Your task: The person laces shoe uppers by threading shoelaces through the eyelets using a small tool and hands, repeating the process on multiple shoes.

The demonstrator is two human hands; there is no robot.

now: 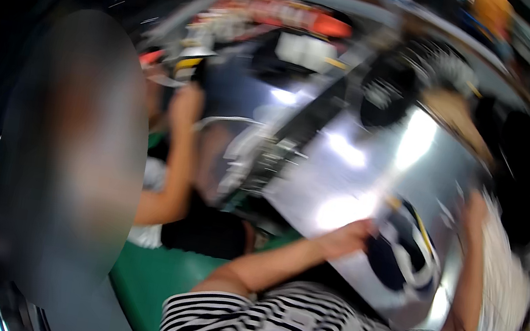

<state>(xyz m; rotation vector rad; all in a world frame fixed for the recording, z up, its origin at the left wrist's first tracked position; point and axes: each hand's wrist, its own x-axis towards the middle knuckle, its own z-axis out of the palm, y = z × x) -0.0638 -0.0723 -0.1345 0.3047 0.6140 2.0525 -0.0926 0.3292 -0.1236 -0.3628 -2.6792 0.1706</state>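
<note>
1. Left hand (346, 239): grip clamped on left edge of dark-and-white piece (394, 257), yellow strip along its far-right side.
2. Piece: near part of shiny surface (301, 195), between both hands.
3. Right hand (473, 214): right of piece, blurred; can't tell grip.
4. White material (505, 280) right of right forearm.
5. Black item (385, 94) far side.
6. Co-worker's hand (186, 106) far left.

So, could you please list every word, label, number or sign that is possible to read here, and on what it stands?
None can be read; the picture is blurred.
Dark blue and white piece at the left hand: no readable text.
Black item with pale marks: too blurred.
Pale patch on the striped shirt: too blurred.
</note>
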